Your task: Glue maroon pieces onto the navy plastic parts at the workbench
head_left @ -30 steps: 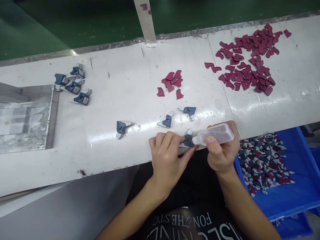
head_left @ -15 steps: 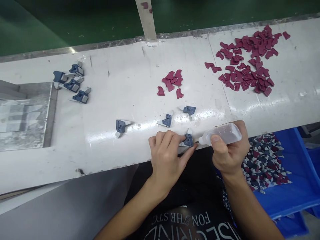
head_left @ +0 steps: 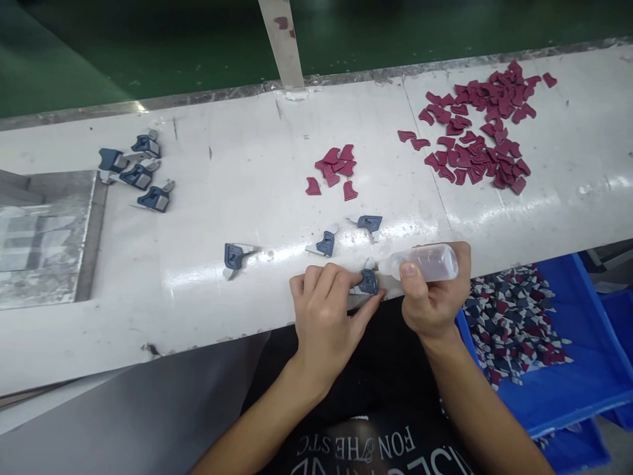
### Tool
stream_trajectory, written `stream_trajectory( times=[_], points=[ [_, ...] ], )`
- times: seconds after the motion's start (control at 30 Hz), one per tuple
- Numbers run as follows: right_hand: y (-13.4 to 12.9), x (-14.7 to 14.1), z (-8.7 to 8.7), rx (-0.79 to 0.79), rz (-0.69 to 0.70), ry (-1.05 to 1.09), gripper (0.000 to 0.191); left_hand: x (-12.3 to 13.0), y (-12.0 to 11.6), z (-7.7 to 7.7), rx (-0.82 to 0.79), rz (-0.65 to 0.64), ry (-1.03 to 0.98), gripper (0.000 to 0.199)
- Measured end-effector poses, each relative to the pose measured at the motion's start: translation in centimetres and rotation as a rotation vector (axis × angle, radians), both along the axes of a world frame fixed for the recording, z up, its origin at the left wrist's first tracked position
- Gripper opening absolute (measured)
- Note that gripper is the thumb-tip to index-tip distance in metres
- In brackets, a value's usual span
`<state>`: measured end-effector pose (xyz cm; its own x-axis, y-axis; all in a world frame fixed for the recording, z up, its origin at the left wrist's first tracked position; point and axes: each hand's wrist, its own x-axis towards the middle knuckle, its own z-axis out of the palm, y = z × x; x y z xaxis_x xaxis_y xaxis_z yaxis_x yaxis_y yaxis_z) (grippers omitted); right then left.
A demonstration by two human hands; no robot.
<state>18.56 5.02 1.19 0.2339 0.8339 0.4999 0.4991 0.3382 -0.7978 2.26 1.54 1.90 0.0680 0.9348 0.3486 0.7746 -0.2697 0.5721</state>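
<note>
My left hand [head_left: 327,316] pinches a small blue and grey part [head_left: 368,282] between thumb and forefinger at the table's front edge. In my right hand [head_left: 435,297] is a translucent squeeze bottle [head_left: 432,262], tilted sideways, its tip pointing left at the upper right of that part. Whether the tip touches the part cannot be made out. Three more blue and grey parts lie close by: one at the left [head_left: 234,257], one in the middle [head_left: 325,243] and one above the bottle's tip [head_left: 369,223]. A small group of dark red pieces [head_left: 331,165] lies beyond them.
A big spread of dark red pieces [head_left: 499,92] covers the table's [head_left: 237,165] back right. Several blue and grey parts [head_left: 136,175] sit beside a metal tray [head_left: 91,244] at the left. A blue bin [head_left: 588,343] of mixed parts stands below the right edge.
The bottle's tip has moved from the right side of the held part to its upper right. My left hand keeps its pinch. The whole view has shifted slightly.
</note>
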Motion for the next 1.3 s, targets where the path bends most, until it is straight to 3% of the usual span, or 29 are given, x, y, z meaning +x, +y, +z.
stream_trajectory(
  times=[0.53, 0.67, 0.83, 0.97, 1.13, 1.23, 1.3],
  points=[
    [-0.5, 0.5, -0.4, -0.003, 0.113, 0.083, 0.02, 0.6, 0.0, -0.3, 0.032, 0.041, 0.019, 0.03],
    [-0.2, 0.4, -0.6, 0.017, 0.02, 0.334, 0.019, 0.1, 0.3, -0.1, 0.052, 0.04, 0.077, 0.026],
    [0.4, 0.2, 0.1, -0.084, -0.076, 0.698, 0.015, -0.9, 1.4, 0.9, 0.105, 0.098, 0.231, 0.026],
    [0.8, -0.2, 1.1, -0.085, -0.116, 0.823, 0.013, -0.3, 3.1, 2.3, 0.06, 0.111, 0.292, 0.04],
    [0.9, -0.3, 1.7, -0.106, -0.137, 0.896, 0.02, 1.7, 6.7, 2.9, -0.035, 0.032, 0.374, 0.063],
    [1.0, -0.3, 1.8, -0.119, -0.165, 0.92, 0.025, 2.3, 8.0, 2.9, -0.071, 0.002, 0.432, 0.034],
    [1.1, -0.2, 1.9, -0.128, -0.186, 0.945, 0.027, 2.5, 7.6, 2.9, -0.053, -0.026, 0.469, 0.014]
  ],
)
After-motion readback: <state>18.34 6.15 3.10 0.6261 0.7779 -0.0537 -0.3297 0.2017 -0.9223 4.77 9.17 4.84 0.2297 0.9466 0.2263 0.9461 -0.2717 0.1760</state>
